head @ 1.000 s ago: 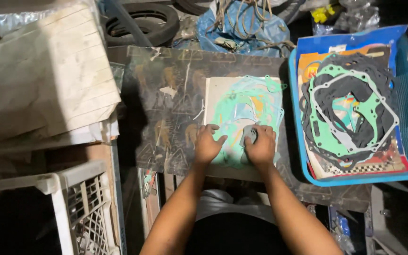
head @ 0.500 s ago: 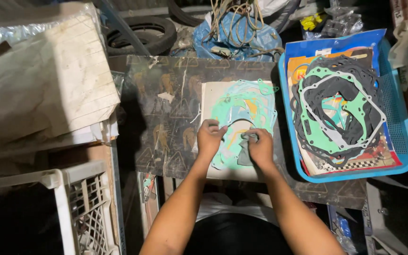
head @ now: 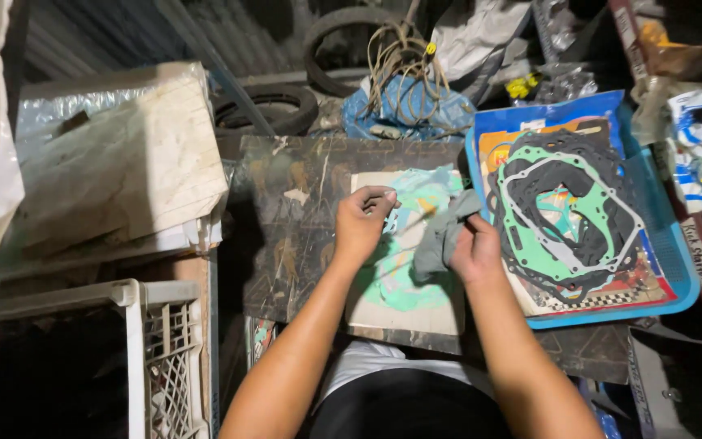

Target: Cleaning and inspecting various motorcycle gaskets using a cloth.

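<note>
Nearest the camera: person's dark lap and pale shirt hem, both bare forearms reaching fwd over the tabletop (head: pixel 302 244), a dark, scratched, stained board w/ paint flecks.

L hand (head: pixel 361 221) sits over a pale card sheet (head: pixel 404 305) lying flat on the tabletop, smeared w/ mint-green marks. Its grip is pinched together, fingertips closed on the edge of a thin green gasket (head: pixel 416 203) at the sheet's upper part. R hand (head: pixel 474 248) is just beside it, grip clamped on a grey rag (head: pixel 440 240); rag bunched, hanging across the sheet btw the two hands. Hands near each other, not touching.

R of the sheet, edge nearly touching it: blue plastic tray (head: pixel 680 272) holding a pile of gaskets (head: pixel 566 215), green and black outlines overlapping on printed card backing. Past the tray's right side, packets and clutter, dim.

L of the tabletop: white plastic crate (head: pixel 164 358) w/ lattice wall, low and close. Behind it a worn pale slab (head: pixel 115 167) tilted on foil-like wrapping.

Far side: blue bag (head: pixel 408 110) w/ a coil of cord (head: pixel 400 61) on top, two black tyres (head: pixel 274 106) against corrugated metal wall. Room dark, cramped; light falls mostly on the tabletop centre.
</note>
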